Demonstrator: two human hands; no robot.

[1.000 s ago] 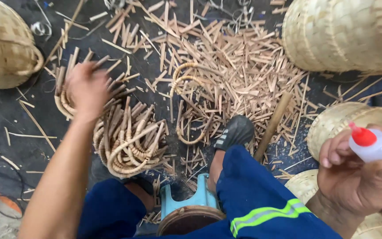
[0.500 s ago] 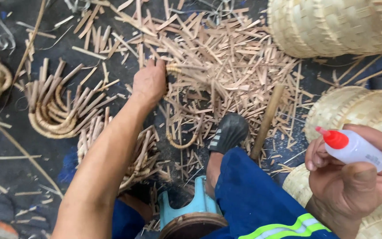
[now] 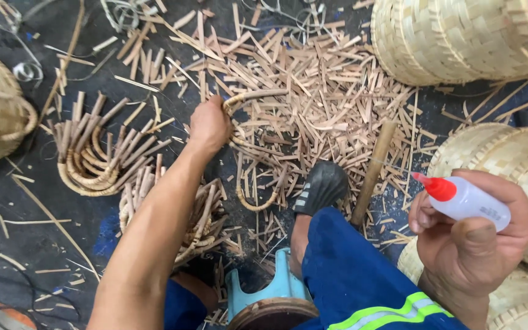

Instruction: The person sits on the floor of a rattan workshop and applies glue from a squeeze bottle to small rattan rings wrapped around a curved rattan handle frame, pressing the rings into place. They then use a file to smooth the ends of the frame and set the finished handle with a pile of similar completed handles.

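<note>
Head view: our left hand [image 3: 209, 125] closes its fingers on a curved cane handle [image 3: 258, 95] — long axis running right from the knuckles — while our right hand [image 3: 469, 244] grips a glue bottle [image 3: 465, 198].

Curved rattan handle [image 3: 249, 101] gripped, apparently; glue bottle [image 3: 469, 200] tilted.

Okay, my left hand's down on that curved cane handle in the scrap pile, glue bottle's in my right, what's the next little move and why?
Probably lift the curved handle free of the cane offcuts and bring it toward the glue bottle. The left hand is already closed on one end of it, while the right hand holds the red-tipped bottle up beside the woven baskets.
</note>
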